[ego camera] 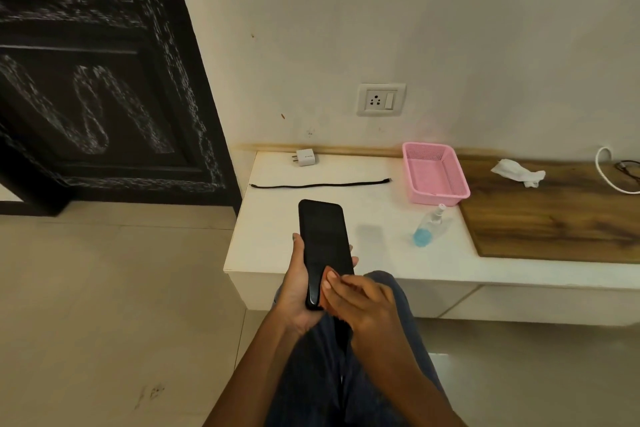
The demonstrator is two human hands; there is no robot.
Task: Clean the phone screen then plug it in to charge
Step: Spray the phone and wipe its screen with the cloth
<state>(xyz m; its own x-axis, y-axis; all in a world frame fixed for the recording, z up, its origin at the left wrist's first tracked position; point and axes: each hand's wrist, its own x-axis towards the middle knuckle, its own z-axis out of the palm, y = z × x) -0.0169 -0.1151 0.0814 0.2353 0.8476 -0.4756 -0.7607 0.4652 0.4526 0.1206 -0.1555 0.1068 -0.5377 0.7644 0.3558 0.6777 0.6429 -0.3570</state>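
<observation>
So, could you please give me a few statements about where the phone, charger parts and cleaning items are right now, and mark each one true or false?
1. The left hand holds the phone screen up. True.
2. The charger adapter is plugged into the wall socket. False: it lies on the white counter, and the socket is empty.
3. The black cable lies stretched out on the counter, connected to nothing. True.
4. The spray bottle stands inside the pink basket. False: it is on the counter in front of the basket, which looks empty.
5. The right hand rests on the crumpled white cloth. False: it is at the phone's lower end; the cloth lies apart on the wooden board.
</observation>
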